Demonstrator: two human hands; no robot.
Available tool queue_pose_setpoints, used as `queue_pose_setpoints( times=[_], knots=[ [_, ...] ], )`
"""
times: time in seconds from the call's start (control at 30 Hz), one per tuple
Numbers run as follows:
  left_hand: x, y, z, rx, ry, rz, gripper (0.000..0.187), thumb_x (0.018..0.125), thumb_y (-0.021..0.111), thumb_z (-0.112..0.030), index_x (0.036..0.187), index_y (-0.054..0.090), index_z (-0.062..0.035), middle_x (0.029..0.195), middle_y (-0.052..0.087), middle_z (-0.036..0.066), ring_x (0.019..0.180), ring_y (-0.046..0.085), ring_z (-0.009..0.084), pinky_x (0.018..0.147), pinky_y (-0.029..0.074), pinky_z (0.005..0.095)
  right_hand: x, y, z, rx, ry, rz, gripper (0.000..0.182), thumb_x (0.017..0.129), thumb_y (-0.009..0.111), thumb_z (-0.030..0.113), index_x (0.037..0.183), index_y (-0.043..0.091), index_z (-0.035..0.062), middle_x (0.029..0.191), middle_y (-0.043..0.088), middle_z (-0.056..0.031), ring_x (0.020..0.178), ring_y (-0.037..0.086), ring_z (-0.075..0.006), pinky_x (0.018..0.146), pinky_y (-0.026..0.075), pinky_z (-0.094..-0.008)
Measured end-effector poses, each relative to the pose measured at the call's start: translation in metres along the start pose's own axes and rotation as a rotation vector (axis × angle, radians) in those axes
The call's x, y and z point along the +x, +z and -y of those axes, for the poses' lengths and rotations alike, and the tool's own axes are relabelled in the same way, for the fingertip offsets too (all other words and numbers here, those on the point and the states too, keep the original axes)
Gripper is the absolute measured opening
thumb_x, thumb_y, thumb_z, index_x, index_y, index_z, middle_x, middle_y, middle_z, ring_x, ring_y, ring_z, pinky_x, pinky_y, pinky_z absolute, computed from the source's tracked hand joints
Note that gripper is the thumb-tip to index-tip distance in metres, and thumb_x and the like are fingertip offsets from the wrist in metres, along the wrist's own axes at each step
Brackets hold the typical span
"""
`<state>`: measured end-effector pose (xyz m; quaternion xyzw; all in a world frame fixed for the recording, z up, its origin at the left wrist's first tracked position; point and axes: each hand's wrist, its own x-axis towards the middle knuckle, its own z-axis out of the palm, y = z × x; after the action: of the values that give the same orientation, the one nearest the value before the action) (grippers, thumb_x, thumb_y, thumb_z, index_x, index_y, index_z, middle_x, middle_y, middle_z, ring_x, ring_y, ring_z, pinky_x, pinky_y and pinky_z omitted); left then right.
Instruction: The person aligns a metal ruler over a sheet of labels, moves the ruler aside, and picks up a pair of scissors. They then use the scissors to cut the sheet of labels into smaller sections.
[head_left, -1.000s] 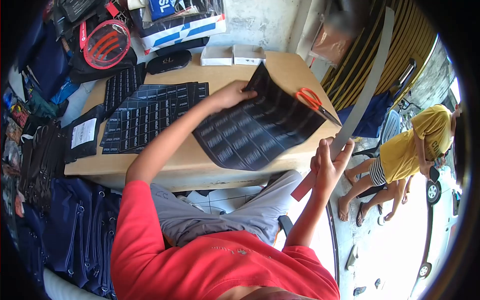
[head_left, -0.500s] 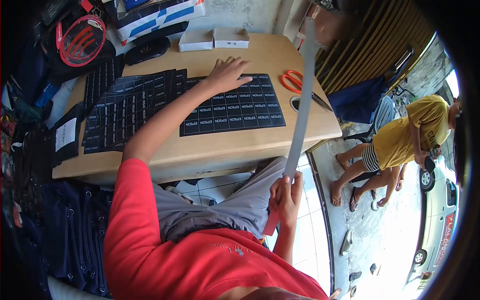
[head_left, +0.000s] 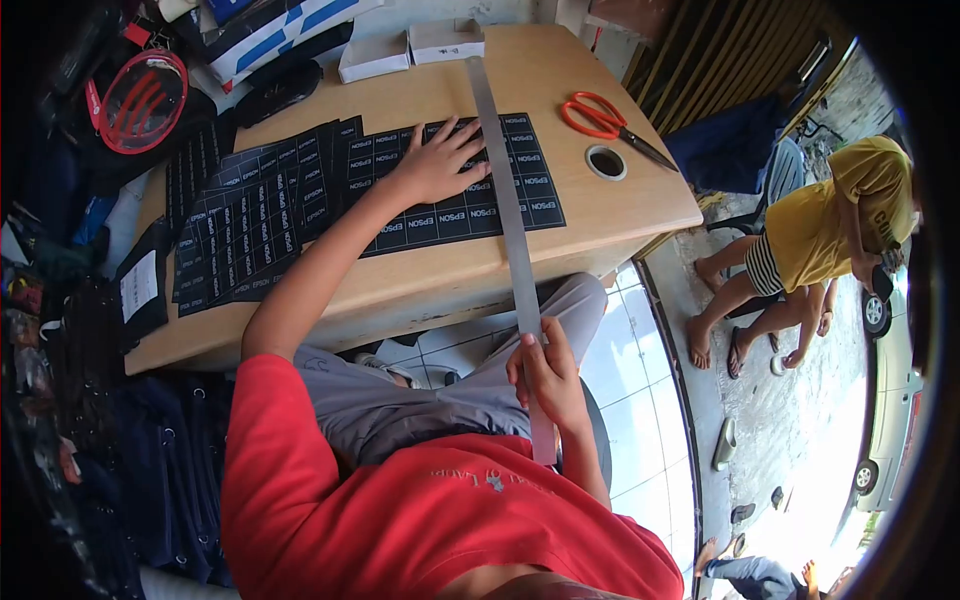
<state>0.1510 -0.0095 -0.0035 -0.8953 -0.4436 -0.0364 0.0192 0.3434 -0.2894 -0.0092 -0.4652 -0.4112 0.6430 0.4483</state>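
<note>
My left hand (head_left: 440,165) lies flat with fingers spread on a black sheet (head_left: 545,190) printed with a grid of EPSON labels. A long metal ruler (head_left: 508,205) crosses this sheet from its far edge to beyond the table's near edge. My right hand (head_left: 552,372) grips the ruler near its lower end, above my lap. The tips of my left hand's fingers are close beside the ruler. More black EPSON sheets (head_left: 250,225) lie overlapping to the left.
Orange-handled scissors (head_left: 615,125) lie right of the sheet, by a round hole (head_left: 606,162) in the table (head_left: 450,268). Two small white boxes (head_left: 375,58) stand at the back. A dark case (head_left: 280,92) is at the back left. People in the open area at right include one in a yellow shirt (head_left: 820,225).
The ruler has swung left and come down across the sheet, my right hand moving with it. My left hand stays on the sheet, its fingers spread wider. The view has shifted slightly.
</note>
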Motion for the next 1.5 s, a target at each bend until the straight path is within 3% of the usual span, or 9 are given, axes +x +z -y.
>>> queue_pose_setpoints(
  times=[0.27,0.37,0.6,0.7,0.77,0.8,0.87,1.07,1.5],
  knots=[
    [0.006,-0.016,-0.004,-0.006,0.027,-0.006,0.060,0.098,0.039,-0.051,0.147,0.032,-0.0163,0.156,0.026,0.007,0.144,0.024,0.0308,0.112,0.013,0.0621,-0.003,0.005,0.000,0.092,-0.016,-0.022,0.020,0.105,0.035,0.023,0.109,0.037,0.0043,0.063,0.056,-0.0074,0.039,0.044,-0.0090,0.036,0.037,-0.0234],
    [0.012,-0.019,-0.005,-0.219,-0.028,-0.069,0.054,0.094,0.053,-0.038,0.138,0.035,-0.0114,0.141,0.045,0.008,0.133,0.041,0.0282,0.107,0.022,0.0629,-0.003,0.002,0.003,0.071,0.042,-0.023,0.022,0.105,0.037,0.025,0.111,0.038,0.0037,0.064,0.058,-0.0078,0.039,0.045,-0.0089,0.037,0.038,-0.0234],
    [0.022,-0.003,-0.019,-0.102,-0.022,-0.154,0.046,0.096,0.046,-0.033,0.140,0.042,-0.0164,0.138,0.039,0.013,0.133,0.037,0.0334,0.101,0.019,0.0754,-0.005,0.006,0.027,-0.078,-0.029,-0.182,0.039,0.099,0.049,0.021,0.133,0.034,0.0089,0.067,0.061,-0.0085,0.044,0.052,-0.0118,0.041,0.042,-0.0269],
    [0.021,-0.002,-0.019,-0.138,-0.021,-0.147,0.045,0.098,0.043,-0.035,0.141,0.044,-0.0190,0.149,0.029,0.012,0.140,0.026,0.0349,0.102,0.017,0.0758,-0.005,0.003,0.030,-0.257,-0.042,-0.169,0.055,0.093,0.056,0.015,0.141,0.028,0.0120,0.064,0.060,-0.0157,0.046,0.058,-0.0246,0.047,0.046,-0.0369],
    [0.020,-0.003,-0.018,-0.121,0.012,-0.187,0.046,0.099,0.041,-0.037,0.141,0.043,-0.0184,0.152,0.027,0.011,0.142,0.023,0.0340,0.103,0.016,0.0749,0.000,-0.004,0.021,-0.534,-0.250,-0.138,0.061,0.089,0.056,0.010,0.143,0.028,0.0107,0.062,0.057,-0.0252,0.053,0.059,-0.0393,0.057,0.046,-0.0462],
    [0.022,-0.004,-0.018,-0.132,0.008,-0.159,0.048,0.099,0.040,-0.039,0.142,0.042,-0.0182,0.154,0.025,0.009,0.143,0.022,0.0332,0.104,0.016,0.0738,0.000,-0.006,0.023,-0.523,-0.263,-0.152,0.061,0.089,0.056,0.010,0.143,0.028,0.0107,0.062,0.057,-0.0252,0.053,0.059,-0.0393,0.057,0.046,-0.0462],
    [0.022,-0.007,-0.021,-0.137,0.018,-0.131,0.050,0.099,0.038,-0.042,0.143,0.041,-0.0180,0.156,0.024,0.008,0.144,0.021,0.0323,0.105,0.015,0.0726,-0.004,-0.011,0.034,-0.621,-0.116,-0.080,0.064,0.084,0.056,0.007,0.142,0.030,0.0105,0.063,0.055,-0.0295,0.063,0.058,-0.0466,0.066,0.045,-0.0500],
    [0.024,-0.008,-0.024,-0.115,-0.011,-0.081,0.059,0.097,0.040,-0.051,0.145,0.039,-0.0173,0.155,0.029,0.006,0.142,0.027,0.0318,0.107,0.013,0.0707,-0.005,-0.019,0.031,-0.619,-0.232,-0.102,0.065,0.080,0.055,0.006,0.140,0.033,0.0108,0.073,0.060,-0.0273,0.073,0.061,-0.0457,0.070,0.046,-0.0513],
    [0.021,-0.007,-0.025,-0.134,0.020,-0.180,0.056,0.091,0.051,-0.047,0.138,0.050,-0.0157,0.150,0.040,0.007,0.138,0.035,0.0328,0.107,0.018,0.0680,-0.010,-0.013,0.027,-0.679,-0.242,-0.197,0.074,0.075,0.059,0.006,0.144,0.032,0.0028,0.083,0.061,-0.0278,0.073,0.060,-0.0452,0.068,0.047,-0.0488]
  ],
)
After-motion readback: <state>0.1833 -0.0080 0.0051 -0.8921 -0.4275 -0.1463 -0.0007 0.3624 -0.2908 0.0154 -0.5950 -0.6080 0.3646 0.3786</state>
